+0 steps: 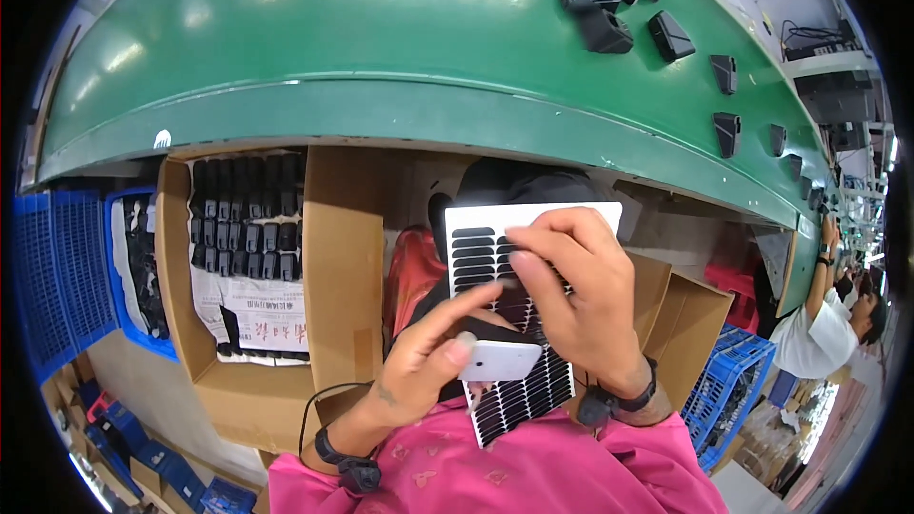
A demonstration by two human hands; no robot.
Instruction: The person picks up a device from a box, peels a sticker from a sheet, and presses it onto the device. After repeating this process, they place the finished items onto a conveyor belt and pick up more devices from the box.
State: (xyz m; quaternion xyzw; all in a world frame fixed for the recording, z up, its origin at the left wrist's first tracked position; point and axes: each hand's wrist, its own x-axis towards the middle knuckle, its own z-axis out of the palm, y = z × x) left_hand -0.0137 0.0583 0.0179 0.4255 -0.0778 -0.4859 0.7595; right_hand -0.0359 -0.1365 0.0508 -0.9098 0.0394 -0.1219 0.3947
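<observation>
In my lap lies a white sheet bearing rows of black, rounded strips, reaching down over my pink top. My left hand is closed around a small plastic part with a pale grey face and a black side, held above the sheet's lower half. Over the sheet's upper right, my right hand has its thumb and forefinger pinched close together. Whatever is between those fingertips is too small to make out. Its palm and wrist cover part of the strips.
A green workbench stretches across ahead, with several black plastic parts at its far right. To my left, a cardboard box holds rows of black parts beside blue crates. Another blue crate and a co-worker are at right.
</observation>
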